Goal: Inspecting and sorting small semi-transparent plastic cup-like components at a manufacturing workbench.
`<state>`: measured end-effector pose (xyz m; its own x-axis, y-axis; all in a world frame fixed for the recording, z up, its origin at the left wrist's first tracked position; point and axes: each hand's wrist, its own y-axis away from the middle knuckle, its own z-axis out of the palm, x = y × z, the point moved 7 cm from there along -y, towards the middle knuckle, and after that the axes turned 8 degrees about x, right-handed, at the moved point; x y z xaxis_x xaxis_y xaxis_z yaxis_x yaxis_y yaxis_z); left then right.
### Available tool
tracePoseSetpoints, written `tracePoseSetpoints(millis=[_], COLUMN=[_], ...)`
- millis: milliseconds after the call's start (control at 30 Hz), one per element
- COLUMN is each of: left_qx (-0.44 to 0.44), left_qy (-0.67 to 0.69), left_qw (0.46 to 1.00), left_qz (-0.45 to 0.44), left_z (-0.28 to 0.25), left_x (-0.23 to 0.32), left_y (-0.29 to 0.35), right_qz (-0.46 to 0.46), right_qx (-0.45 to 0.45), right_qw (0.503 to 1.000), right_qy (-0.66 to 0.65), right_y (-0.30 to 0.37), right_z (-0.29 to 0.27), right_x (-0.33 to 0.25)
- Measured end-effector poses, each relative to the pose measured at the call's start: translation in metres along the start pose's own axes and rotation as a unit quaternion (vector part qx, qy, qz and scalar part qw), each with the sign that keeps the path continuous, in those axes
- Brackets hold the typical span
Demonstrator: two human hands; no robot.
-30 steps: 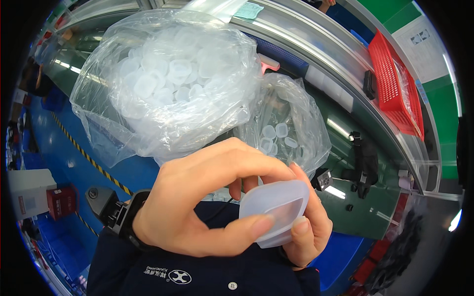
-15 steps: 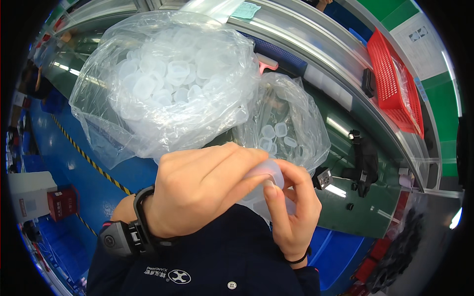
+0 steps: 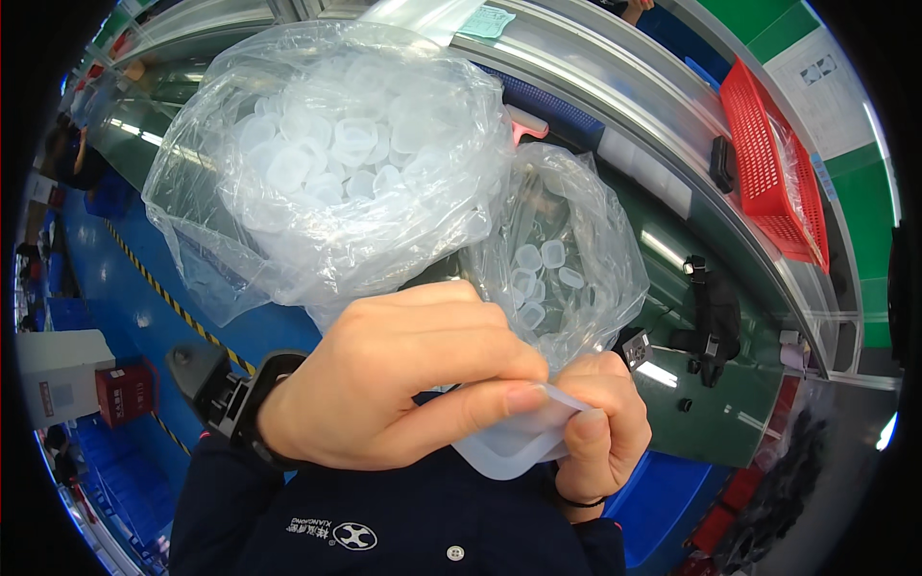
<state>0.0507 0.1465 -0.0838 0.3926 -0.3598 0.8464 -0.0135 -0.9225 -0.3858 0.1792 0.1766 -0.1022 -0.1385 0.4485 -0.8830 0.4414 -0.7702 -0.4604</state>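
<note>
Plastic dish spans close hands, its edge pinched.

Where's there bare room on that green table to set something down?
Bare green tabletop shows right of the right hand, below a small black object, and between the small clear bag and black strap. Crowded farther left, where the large clear bag crowds the small one.

Big bag blocks ahead; tabletop partly open rightward.
</note>
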Motion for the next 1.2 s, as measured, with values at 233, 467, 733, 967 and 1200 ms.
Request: tracePoseSetpoints(millis=[233,467,733,967,1200], left_qx=[-0.003,-0.033,-0.017,-0.050,-0.094], left_qy=[0.234,0.297,0.173,0.231,0.290], left_qw=[0.963,0.932,0.975,0.952,0.934], left_qz=[-0.137,-0.205,-0.135,-0.196,-0.184], left_z=[0.012,0.017,0.011,0.014,0.016], left_x=[-0.011,-0.019,-0.017,-0.010,-0.009], left_y=[0.004,0.007,0.003,0.001,0.006], right_qz=[0.108,0.141,0.076,0.126,0.209], right_qx=[0.043,0.036,0.010,0.012,0.021], right_qw=[0.984,0.981,0.997,0.988,0.962], right_qy=[-0.132,-0.125,-0.003,-0.085,-0.174], right_y=[0.006,0.008,0.001,0.004,0.015], right_z=[0.003,0.001,0.004,0.000,0.004], right_x=[0.013,0.014,0.006,0.005,0.013])
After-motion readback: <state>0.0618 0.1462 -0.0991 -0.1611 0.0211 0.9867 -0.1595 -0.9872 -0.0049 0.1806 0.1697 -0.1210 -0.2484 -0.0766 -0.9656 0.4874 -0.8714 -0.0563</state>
